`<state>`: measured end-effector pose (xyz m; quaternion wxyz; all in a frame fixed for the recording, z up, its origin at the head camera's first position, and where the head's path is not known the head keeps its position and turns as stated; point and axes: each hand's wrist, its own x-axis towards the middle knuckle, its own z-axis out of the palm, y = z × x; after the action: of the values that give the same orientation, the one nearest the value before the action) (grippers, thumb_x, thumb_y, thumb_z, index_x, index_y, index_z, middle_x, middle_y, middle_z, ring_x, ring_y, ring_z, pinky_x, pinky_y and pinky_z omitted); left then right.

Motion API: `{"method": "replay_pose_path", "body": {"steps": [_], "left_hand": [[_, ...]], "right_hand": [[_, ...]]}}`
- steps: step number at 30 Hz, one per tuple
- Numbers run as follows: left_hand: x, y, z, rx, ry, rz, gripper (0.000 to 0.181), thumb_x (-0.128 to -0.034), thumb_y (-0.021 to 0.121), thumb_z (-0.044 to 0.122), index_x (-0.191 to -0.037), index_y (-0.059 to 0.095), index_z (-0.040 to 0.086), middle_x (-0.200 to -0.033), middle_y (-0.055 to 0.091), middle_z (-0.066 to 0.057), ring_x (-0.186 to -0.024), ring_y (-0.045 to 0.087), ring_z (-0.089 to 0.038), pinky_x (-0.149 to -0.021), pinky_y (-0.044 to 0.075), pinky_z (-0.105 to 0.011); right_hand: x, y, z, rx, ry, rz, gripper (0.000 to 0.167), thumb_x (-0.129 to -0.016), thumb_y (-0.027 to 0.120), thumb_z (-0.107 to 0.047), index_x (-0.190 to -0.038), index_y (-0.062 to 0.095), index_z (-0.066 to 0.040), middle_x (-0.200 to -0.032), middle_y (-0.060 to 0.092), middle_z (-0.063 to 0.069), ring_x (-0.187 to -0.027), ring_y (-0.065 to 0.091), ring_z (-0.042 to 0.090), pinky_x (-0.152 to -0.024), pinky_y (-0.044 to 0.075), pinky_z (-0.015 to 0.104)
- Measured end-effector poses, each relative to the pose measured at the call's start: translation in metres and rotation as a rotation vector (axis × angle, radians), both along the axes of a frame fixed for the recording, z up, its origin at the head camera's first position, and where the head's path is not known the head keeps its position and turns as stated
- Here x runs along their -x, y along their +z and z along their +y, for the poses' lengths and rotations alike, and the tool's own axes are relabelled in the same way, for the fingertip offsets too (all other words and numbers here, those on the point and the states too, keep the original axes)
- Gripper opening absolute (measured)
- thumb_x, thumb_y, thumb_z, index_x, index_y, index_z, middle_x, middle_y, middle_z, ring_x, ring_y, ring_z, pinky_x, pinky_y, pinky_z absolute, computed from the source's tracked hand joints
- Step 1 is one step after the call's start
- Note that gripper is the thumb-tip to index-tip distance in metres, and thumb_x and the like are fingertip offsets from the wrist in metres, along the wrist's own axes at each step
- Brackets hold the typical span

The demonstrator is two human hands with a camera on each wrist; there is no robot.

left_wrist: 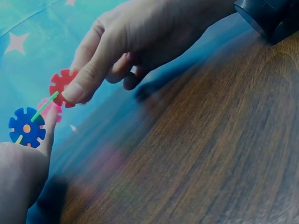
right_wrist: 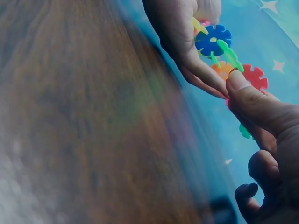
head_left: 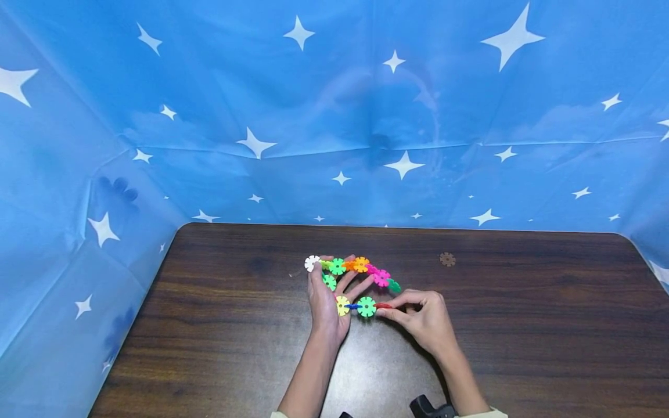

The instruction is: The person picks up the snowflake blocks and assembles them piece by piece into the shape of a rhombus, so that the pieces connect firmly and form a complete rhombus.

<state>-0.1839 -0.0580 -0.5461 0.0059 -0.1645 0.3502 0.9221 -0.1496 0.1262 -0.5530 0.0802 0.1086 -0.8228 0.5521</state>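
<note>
A curved chain of notched plastic snowflake discs (head_left: 337,266) in white, green, orange, pink, yellow, blue and red is held above the table. My left hand (head_left: 326,307) supports it from below, palm up, the thumb against the chain beside the white disc (head_left: 312,263) and the other fingers spread behind it. Between thumb and forefinger my right hand (head_left: 425,319) pinches the red disc (left_wrist: 60,86) at the near end. This red disc joins a green disc (head_left: 367,306), which is slotted to a blue disc (right_wrist: 213,40). A dark green disc (head_left: 394,285) ends the far side.
On the dark wooden table (head_left: 235,348), a single brown notched disc (head_left: 447,259) lies toward the back, right of the hands. Blue cloth with white stars (head_left: 334,116) hangs behind and beside the table. A black device (head_left: 431,407) sits by the right wrist.
</note>
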Motion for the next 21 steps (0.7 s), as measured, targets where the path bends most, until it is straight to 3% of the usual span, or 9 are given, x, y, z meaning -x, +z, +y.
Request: {"method": "replay_pose_path", "body": {"steps": [11,16,21], "left_hand": [[0.0,-0.001,0.001,0.036,0.007,-0.014,0.038,-0.1169,0.035,0.043,-0.133,0.044,0.01,-0.138,0.067,-0.026,-0.114,0.068,-0.038,-0.088,0.064,-0.063],[0.001,0.0,-0.001,-0.013,-0.002,-0.041,0.039,-0.1159,0.034,0.046,-0.133,0.044,0.012,-0.144,0.064,-0.027,-0.132,0.059,-0.045,-0.09,0.064,-0.064],[0.002,0.001,-0.004,-0.119,0.003,-0.047,0.04,-0.1156,0.031,0.05,-0.133,0.042,0.015,-0.158,0.054,-0.026,-0.15,0.046,-0.047,-0.097,0.061,-0.063]], "right_hand": [[-0.001,-0.001,-0.004,-0.023,0.051,0.068,0.014,-0.077,0.096,-0.007,-0.079,0.085,-0.015,-0.073,0.078,-0.001,-0.052,0.029,-0.004,-0.041,0.026,0.017],[-0.001,0.001,-0.006,-0.015,0.029,0.075,0.014,-0.076,0.097,-0.008,-0.081,0.086,-0.016,-0.077,0.081,-0.001,-0.052,0.031,-0.005,-0.041,0.029,0.017],[0.0,0.003,0.005,0.028,0.072,0.002,0.018,-0.08,0.095,-0.011,-0.095,0.086,-0.015,-0.074,0.074,-0.003,-0.053,0.036,-0.003,-0.045,0.034,0.018]]}}
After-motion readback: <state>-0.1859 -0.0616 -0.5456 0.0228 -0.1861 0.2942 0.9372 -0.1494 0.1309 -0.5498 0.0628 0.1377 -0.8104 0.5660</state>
